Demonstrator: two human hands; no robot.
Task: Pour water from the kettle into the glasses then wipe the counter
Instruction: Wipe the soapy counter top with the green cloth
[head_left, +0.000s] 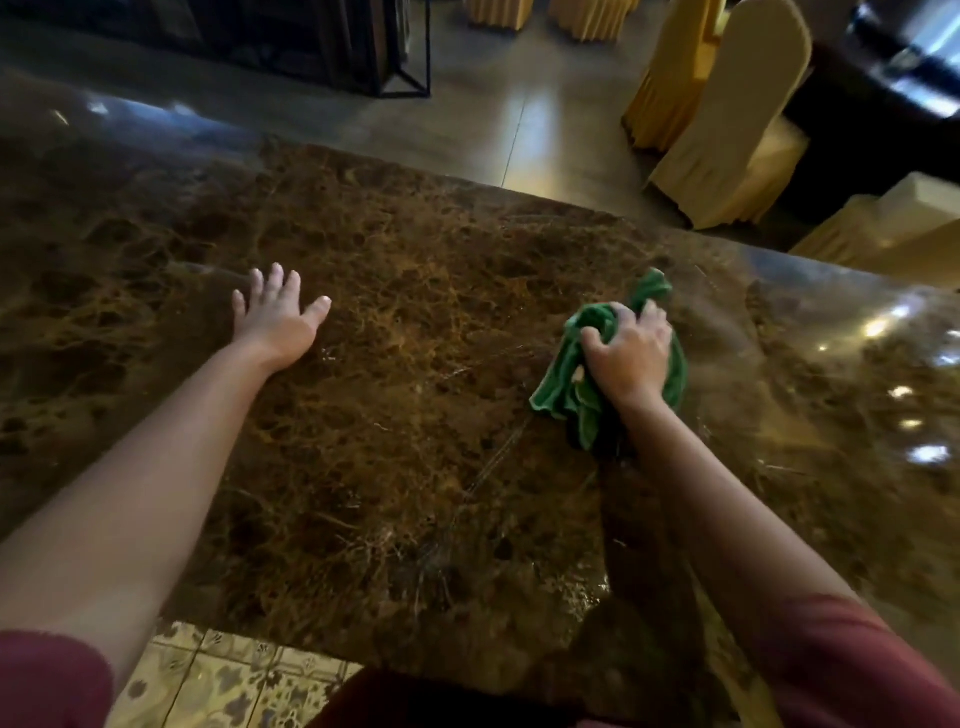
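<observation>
Beyond counter (415, 260), covered chairs (727, 130), black frame (405, 62)

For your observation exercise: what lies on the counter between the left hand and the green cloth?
Only bare counter, in the head view, between left hand and green cloth.

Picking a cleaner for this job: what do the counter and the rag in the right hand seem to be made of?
The counter looks like polished brown marble or a similar stone: pale veining and sharp light reflections. The green cloth gripped by the right hand seems a soft, matte fabric, perhaps microfiber, since it bunches into folds; the weave is too blurred to tell.
</observation>
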